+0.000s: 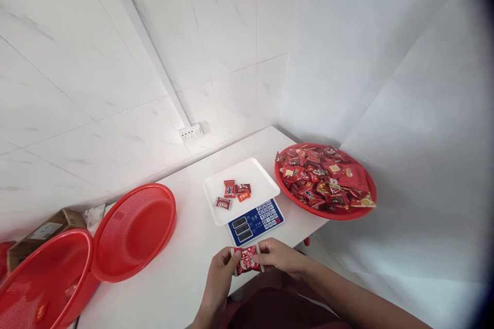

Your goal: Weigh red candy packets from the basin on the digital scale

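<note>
A small red and white packet [246, 259] is held between both hands at the near edge of the white table [185, 267]. My left hand [219, 273] pinches its left end and my right hand [278, 255] pinches its right end. Just beyond them stands a digital scale [247, 193] with a white pan and a blue keypad panel. Several red wrapped candies [234, 193] lie on the pan.
A red round tray [328, 211] heaped with red wrapped candies and packets sits at the right. Two red plastic sieve baskets [133, 231] stand at the left, with a cardboard box [42, 234] behind. A wall socket [190, 132] is on the tiled wall.
</note>
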`<action>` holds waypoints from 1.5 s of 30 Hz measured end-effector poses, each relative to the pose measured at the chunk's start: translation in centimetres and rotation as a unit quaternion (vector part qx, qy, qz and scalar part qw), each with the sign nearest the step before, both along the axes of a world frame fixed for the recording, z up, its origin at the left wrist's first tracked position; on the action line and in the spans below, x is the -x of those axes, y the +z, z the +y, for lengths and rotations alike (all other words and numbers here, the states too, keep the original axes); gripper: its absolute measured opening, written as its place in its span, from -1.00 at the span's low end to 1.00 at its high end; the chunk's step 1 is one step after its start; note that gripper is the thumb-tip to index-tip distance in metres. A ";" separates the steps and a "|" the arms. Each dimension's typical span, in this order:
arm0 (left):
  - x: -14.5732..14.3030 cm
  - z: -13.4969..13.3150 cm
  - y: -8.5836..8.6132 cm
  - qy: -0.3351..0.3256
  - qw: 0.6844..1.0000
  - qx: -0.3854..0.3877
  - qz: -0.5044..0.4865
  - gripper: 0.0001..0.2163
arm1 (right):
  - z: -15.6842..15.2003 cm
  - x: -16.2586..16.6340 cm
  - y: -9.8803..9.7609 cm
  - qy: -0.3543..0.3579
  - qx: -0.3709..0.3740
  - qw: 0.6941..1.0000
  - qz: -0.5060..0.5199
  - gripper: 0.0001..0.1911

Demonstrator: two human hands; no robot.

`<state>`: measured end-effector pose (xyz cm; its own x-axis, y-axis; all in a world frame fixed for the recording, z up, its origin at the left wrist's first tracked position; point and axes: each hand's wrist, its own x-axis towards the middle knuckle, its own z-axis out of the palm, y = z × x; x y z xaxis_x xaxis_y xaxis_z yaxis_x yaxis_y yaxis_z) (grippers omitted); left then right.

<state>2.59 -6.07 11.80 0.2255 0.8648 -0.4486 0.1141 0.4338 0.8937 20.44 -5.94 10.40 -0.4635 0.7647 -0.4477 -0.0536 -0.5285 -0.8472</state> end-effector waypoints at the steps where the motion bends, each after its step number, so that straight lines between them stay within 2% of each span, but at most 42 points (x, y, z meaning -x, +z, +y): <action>1: 0.0 0.0 0.0 0.009 1.000 -0.011 0.003 -0.63 | 0.0 0.1 -0.1 0.000 -0.003 1.000 -0.003 -0.60; 4: 0.1 0.1 0.2 0.028 0.999 -0.025 0.013 -0.64 | 0.0 0.3 -0.2 0.000 -0.011 1.000 -0.010 -0.60; 10: 0.2 0.3 0.4 0.009 0.999 0.037 -0.010 -0.65 | 0.3 0.2 0.1 0.009 -0.037 0.999 -0.021 -0.64; 16: 0.2 0.3 -0.1 0.023 1.000 -0.004 -0.007 -0.68 | 0.4 0.0 0.7 0.024 -0.058 0.997 -0.042 -0.67; 22: 0.1 0.4 0.1 0.036 0.999 -0.001 -0.015 -0.69 | 0.5 0.0 0.3 0.018 -0.048 0.998 -0.031 -0.67; 31: 0.1 0.2 -1.3 0.098 0.991 0.034 -0.082 -0.71 | 0.9 0.0 0.3 0.022 -0.067 0.996 -0.048 -0.66; 37: 0.1 0.6 0.1 0.082 0.992 0.049 -0.081 -0.68 | 1.0 0.0 0.1 0.003 -0.052 0.997 -0.051 -0.64; 41: 0.3 0.9 1.2 0.088 0.992 0.055 -0.067 -0.65 | 1.2 -0.3 0.5 -0.022 -0.049 0.997 -0.050 -0.59; 45: 0.4 1.0 1.7 0.061 0.995 0.062 -0.040 -0.62 | 1.5 -0.7 0.9 -0.054 -0.057 0.995 -0.053 -0.56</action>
